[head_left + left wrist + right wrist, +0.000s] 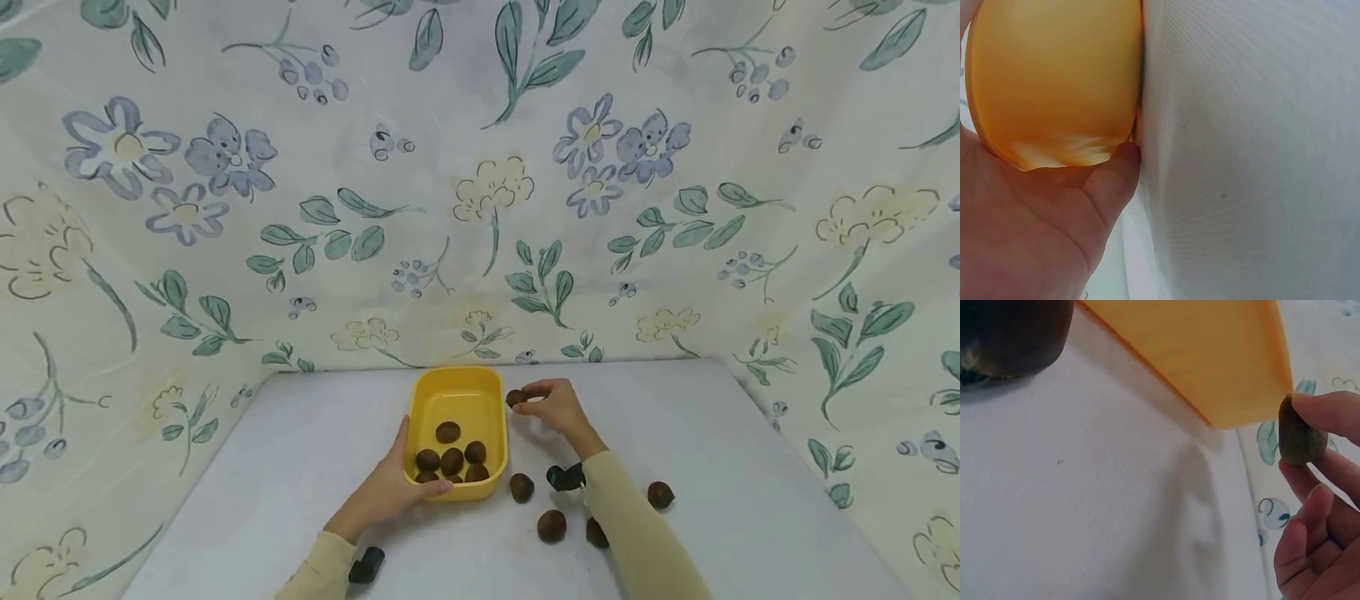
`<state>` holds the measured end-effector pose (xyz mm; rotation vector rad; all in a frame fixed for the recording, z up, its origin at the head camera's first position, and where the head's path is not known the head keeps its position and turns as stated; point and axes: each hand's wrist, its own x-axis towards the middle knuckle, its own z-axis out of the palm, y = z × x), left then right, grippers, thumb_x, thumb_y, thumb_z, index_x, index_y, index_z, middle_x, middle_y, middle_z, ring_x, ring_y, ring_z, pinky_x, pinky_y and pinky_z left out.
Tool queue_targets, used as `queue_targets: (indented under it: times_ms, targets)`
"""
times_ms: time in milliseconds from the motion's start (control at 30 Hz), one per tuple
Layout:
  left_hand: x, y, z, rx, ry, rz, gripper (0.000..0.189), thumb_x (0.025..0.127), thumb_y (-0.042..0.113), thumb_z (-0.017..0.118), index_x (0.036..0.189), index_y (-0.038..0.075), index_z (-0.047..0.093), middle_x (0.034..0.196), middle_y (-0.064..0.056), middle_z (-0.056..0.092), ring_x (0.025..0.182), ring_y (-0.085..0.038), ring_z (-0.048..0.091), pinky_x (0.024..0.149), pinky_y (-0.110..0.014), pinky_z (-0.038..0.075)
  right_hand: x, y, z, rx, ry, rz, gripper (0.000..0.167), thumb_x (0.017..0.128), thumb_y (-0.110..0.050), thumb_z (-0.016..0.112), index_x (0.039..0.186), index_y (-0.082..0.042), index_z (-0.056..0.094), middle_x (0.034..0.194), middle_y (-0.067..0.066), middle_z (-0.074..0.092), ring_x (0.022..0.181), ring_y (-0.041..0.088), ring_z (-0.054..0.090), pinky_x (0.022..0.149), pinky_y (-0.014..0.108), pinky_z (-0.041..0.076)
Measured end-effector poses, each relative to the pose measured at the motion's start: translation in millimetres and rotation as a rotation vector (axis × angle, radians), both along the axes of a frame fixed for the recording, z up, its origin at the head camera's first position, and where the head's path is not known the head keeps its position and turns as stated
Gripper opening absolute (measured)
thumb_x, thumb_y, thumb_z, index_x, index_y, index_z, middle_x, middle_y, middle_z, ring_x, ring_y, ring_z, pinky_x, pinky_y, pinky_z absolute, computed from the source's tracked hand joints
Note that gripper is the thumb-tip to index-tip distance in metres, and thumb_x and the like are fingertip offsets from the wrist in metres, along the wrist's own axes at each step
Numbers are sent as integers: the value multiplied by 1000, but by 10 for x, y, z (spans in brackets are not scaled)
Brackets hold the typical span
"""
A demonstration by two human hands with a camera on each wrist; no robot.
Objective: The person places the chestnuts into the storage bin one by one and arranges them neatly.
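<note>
A yellow plastic container stands mid-table with several chestnuts gathered toward its near end. My left hand grips its near left corner, thumb over the near rim and the other fingers along the left side. In the left wrist view the palm and a finger wrap the container wall. Off the container's far right side, my right hand pinches one chestnut between thumb and fingers. The right wrist view shows this held chestnut above the table, its pointed end up.
Loose chestnuts lie right of the container: one close by, another nearer me, one partly behind the right sleeve, and one farther right. Dark wrist cameras sit at both cuffs. Floral cloth walls the white table.
</note>
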<state>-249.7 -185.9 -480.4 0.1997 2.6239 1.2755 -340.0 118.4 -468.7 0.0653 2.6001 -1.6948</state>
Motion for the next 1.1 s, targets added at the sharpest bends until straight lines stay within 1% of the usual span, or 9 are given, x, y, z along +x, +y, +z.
queue_targets:
  times_ms: [200, 433, 600, 667, 767, 833, 933, 1000, 1100]
  targets:
    - [35, -4, -11, -6, -2, 9, 141, 76, 57, 87, 166, 10, -12, 172, -26, 10, 157, -49, 21, 125, -67, 24, 26, -27, 14, -11, 42, -14, 36, 80, -24, 90, 111, -9, 79, 113, 8, 79, 96, 21, 64, 80, 31, 53]
    - [68, -1, -39, 4, -7, 14, 141, 76, 57, 87, 166, 10, -12, 172, -26, 12, 157, -49, 23, 124, -67, 27, 69, -63, 43, -32, 64, -15, 36, 79, -25, 91, 110, -10, 80, 112, 8, 80, 92, 20, 63, 77, 28, 52]
    - [73, 7, -42, -3, -12, 15, 141, 76, 58, 86, 166, 10, -11, 172, -26, 12, 156, -50, 24, 123, -67, 27, 88, -92, 71, -32, 93, 16, 34, 80, -24, 89, 111, -11, 80, 113, 7, 80, 94, 19, 62, 82, 29, 52]
    - [73, 11, -37, -3, -11, 15, 141, 76, 58, 86, 166, 10, -11, 172, -26, 12, 156, -49, 24, 123, -67, 27, 88, -106, 77, -23, 109, 41, 34, 81, -24, 89, 111, -11, 80, 115, 7, 79, 95, 19, 62, 82, 28, 52]
    - [67, 13, -33, 5, -8, 15, 141, 76, 58, 86, 166, 11, -11, 172, -26, 12, 156, -49, 24, 124, -67, 27, 82, -139, 86, -15, 110, 72, 35, 81, -25, 89, 112, -11, 80, 117, 7, 79, 94, 20, 62, 80, 29, 52]
    - [67, 14, -27, 4, -9, 18, 141, 76, 58, 86, 166, 11, -11, 172, -25, 12, 156, -49, 24, 124, -67, 27, 79, -166, 95, -13, 104, 90, 37, 80, -27, 89, 112, -12, 80, 119, 7, 78, 98, 21, 64, 83, 32, 55]
    - [65, 15, -19, 1, -9, 19, 140, 76, 58, 86, 166, 11, -11, 172, -25, 13, 156, -49, 25, 123, -67, 27, 85, -206, 121, -20, 95, 105, 38, 80, -27, 90, 113, -12, 80, 121, 7, 78, 111, 26, 67, 96, 42, 58]
    - [63, 16, -10, -2, -12, 18, 140, 76, 58, 86, 166, 11, -11, 172, -25, 13, 156, -49, 25, 123, -68, 27, 90, -232, 143, -18, 95, 120, 39, 80, -27, 90, 114, -12, 79, 122, 8, 77, 121, 29, 66, 105, 49, 56]
    - [45, 12, 4, -4, -11, 15, 140, 76, 58, 86, 166, 11, -11, 172, -26, 13, 156, -49, 25, 123, -68, 27, 88, -272, 175, -4, 102, 144, 39, 80, -27, 90, 115, -10, 79, 122, 8, 77, 128, 33, 64, 109, 54, 53]
